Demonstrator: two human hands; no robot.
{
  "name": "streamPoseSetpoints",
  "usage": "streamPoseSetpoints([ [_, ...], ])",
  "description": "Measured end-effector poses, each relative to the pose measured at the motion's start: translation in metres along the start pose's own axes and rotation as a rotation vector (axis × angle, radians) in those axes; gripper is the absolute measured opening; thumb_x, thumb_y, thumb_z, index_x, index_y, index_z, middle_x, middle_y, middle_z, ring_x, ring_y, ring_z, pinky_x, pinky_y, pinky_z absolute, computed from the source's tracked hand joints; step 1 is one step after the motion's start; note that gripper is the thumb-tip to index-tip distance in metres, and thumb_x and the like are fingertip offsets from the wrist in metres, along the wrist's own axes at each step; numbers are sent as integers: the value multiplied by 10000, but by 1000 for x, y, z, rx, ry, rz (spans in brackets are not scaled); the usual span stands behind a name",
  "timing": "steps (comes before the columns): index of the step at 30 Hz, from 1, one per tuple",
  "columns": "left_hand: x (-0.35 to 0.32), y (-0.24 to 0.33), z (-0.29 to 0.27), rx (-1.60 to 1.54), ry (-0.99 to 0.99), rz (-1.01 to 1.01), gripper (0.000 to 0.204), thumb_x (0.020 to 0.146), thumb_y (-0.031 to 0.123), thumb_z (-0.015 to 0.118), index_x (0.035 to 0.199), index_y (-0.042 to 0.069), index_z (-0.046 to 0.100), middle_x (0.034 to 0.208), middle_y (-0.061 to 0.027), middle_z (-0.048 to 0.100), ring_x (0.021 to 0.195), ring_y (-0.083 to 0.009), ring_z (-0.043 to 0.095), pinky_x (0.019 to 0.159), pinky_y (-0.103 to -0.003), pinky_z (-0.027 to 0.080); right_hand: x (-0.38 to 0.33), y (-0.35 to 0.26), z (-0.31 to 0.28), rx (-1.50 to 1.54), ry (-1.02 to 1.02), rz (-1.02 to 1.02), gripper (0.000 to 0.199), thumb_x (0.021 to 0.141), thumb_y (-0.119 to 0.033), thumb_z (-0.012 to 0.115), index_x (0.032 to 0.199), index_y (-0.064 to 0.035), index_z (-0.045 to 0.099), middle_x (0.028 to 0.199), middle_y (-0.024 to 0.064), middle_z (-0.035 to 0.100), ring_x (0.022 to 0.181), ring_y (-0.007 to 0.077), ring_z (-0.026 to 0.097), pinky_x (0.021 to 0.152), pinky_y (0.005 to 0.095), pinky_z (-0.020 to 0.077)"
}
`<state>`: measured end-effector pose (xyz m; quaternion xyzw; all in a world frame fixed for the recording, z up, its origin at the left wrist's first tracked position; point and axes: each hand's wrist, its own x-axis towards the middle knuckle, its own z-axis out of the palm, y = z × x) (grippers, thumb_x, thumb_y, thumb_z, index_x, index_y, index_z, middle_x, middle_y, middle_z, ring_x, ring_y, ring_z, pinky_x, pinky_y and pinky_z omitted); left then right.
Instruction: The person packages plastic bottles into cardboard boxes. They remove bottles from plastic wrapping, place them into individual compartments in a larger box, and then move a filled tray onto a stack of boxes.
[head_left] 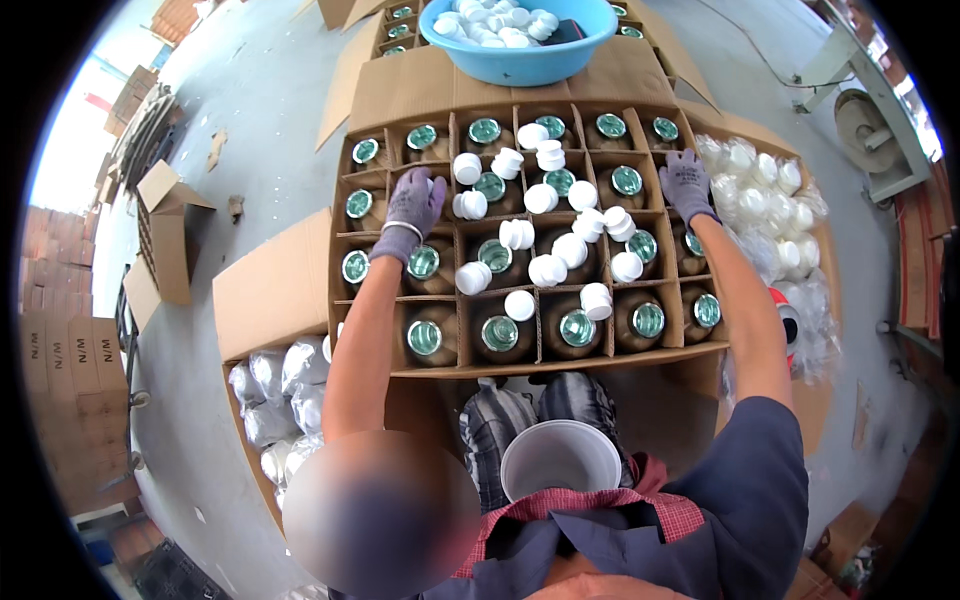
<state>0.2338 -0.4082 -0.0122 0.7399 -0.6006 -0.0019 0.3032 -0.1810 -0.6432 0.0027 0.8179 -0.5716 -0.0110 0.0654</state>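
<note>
A divided cardboard carton (470,372) holds several brown-looking jars with open green glass mouths (424,338). White screw caps (541,198) lie scattered over the middle jars and dividers. My left hand (412,205), in a grey-purple glove, is closed over a jar position in the second column; its fingertips curl down, and what they grip is hidden. At the carton's right side, my right hand (686,183), gloved alike, bends its fingers down over a last-column compartment. The hand covers whatever is under it.
A blue basin (518,66) full of white caps stands beyond the carton. Plastic-wrapped capped jars (775,205) fill a box at the right, and wrapped ones (268,385) at the left. A white bucket (560,460) is near my legs. A metal stand (860,110) is far right.
</note>
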Motion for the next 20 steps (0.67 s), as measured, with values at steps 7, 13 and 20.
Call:
streamPoseSetpoints([
  [7, 27, 12, -8, 257, -303, -311, 486, 924, 431, 519, 1178, 20, 473, 1185, -284, 518, 1036, -471, 582, 860, -553, 486, -29, -48, -43, 533, 141, -408, 402, 854, -385, 595, 1118, -82, 608, 1213, 161, 556, 1147, 348, 532, 942, 485, 445],
  [13, 16, 24, -7, 378, -48, -6, 400, 876, 410, 581, 1074, 62, 584, 1137, -182, 560, 1098, -375, 544, 938, -493, 437, -55, -106, -53, 303, 68, -488, 404, 798, -295, 714, 1065, -27, 571, 942, 191, 611, 943, 340, 613, 821, 416, 485],
  [20, -19, 87, -3, 364, -240, -41, 538, 740, 392, 729, 1166, 115, 557, 1220, -128, 529, 1217, -325, 440, 1112, -503, 235, -20, -57, -69, 673, 3, -269, 407, 760, -190, 721, 1051, -48, 474, 982, 196, 587, 890, 350, 609, 808, 445, 490],
])
